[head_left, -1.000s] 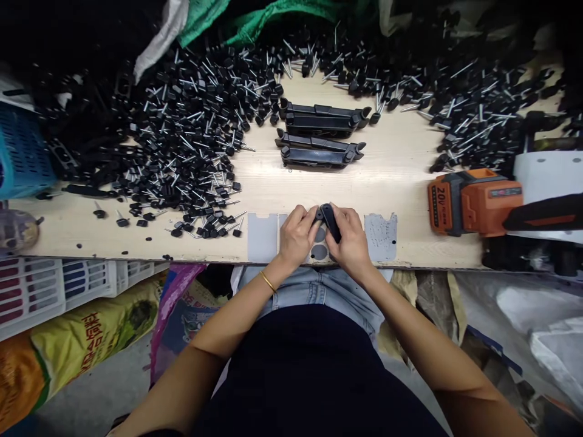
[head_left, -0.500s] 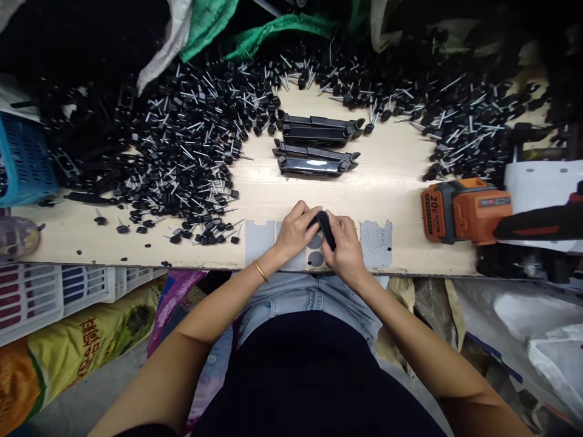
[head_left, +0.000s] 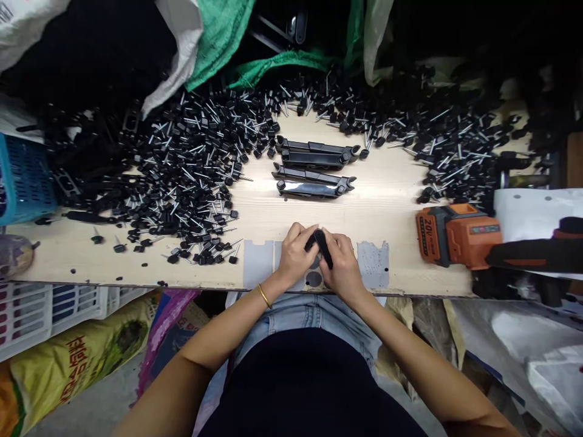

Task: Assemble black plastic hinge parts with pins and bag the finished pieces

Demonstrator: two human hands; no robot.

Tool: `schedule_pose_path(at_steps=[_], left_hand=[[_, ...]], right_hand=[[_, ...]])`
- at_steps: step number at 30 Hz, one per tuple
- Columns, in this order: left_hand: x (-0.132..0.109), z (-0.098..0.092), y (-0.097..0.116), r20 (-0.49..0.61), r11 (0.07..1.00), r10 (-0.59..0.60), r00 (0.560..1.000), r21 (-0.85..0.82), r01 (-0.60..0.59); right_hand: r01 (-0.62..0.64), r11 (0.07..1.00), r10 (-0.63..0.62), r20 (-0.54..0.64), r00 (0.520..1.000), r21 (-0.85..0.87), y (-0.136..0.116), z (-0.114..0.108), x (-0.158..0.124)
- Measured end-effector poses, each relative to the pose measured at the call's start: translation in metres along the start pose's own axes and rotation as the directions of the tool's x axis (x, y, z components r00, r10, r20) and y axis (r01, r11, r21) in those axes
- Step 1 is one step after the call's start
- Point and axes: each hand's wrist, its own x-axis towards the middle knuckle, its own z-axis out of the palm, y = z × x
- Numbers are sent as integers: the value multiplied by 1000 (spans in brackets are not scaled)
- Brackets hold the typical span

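At the front edge of the bench, my left hand [head_left: 294, 252] and my right hand [head_left: 342, 264] meet on a small black plastic part [head_left: 323, 247]. It has a long, round-ended shape, bent or jointed at its top; my fingers cover much of it. My left fingertips pinch its left side, while my right thumb and fingers close around its right side. Beneath the hands lie grey patches [head_left: 258, 264] on the bench top, with dark round spots. Farther back, two black folded bracket-like assemblies [head_left: 314, 182] lie side by side.
Heaps of black-headed screws [head_left: 195, 176] spread over the bench's left and back, with more at the right [head_left: 460, 152]. An orange battery power tool [head_left: 469, 237] lies at right. A blue basket [head_left: 27, 176] stands far left. Sacks [head_left: 77, 358] sit below the bench edge.
The whole view has shifted, so the bench appears lower in the picture. Both hands stay together on the black part, which is turned slightly.
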Motion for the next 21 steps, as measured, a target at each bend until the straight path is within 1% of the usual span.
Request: schedule_pose_path(at_steps=[5,6,8,9,10,11,12,13,14,15,16,18,19,20,21], left_hand=[[0,-3,3,54,1000,13,998,13,-14],[0,-5,4,73,1000,7,997,21,-9],[0,-12,5,105,998,-25,994,64,18],[0,-17,4,115,995,-46,992,96,35],[0,-21,2,118,990,-64,991,130,49],[0,-25,0,115,985,-79,990,160,60],[-1,-28,-2,109,981,-88,990,184,67],[-1,-30,-4,103,976,-93,990,205,70],[-1,-31,-6,99,972,-95,991,223,71],[-1,-32,-7,98,968,-98,990,240,72],[0,-31,-7,99,965,-100,990,254,72],[1,-30,-8,108,962,-101,989,266,69],[1,-29,-8,109,963,-99,989,260,68],[1,-28,-8,108,967,-95,990,247,66],[1,-28,-8,105,970,-91,990,233,64]], right_hand=[[-3,1000,3,27,1000,-11,0,-2,1],[3,1000,-3,55,999,14,2,-5,3],[32,992,-53,176,983,121,10,-19,12],[33,984,-73,232,970,173,17,-28,20],[16,980,-67,253,965,198,25,-40,31],[-15,983,-27,223,974,185,35,-52,46],[-59,989,40,137,990,137,46,-64,65],[-115,991,116,-14,993,62,58,-76,89],[-166,986,161,-172,972,-13,69,-87,115],[-196,977,166,-285,944,-79,79,-96,145],[-230,965,170,-366,915,-127,87,-103,175],[-312,937,221,-428,876,-155,96,-112,235],[-347,926,256,-425,868,-151,98,-115,261],[-374,917,289,-412,864,-141,97,-116,282],[-396,911,321,-406,856,-115,95,-117,296]])
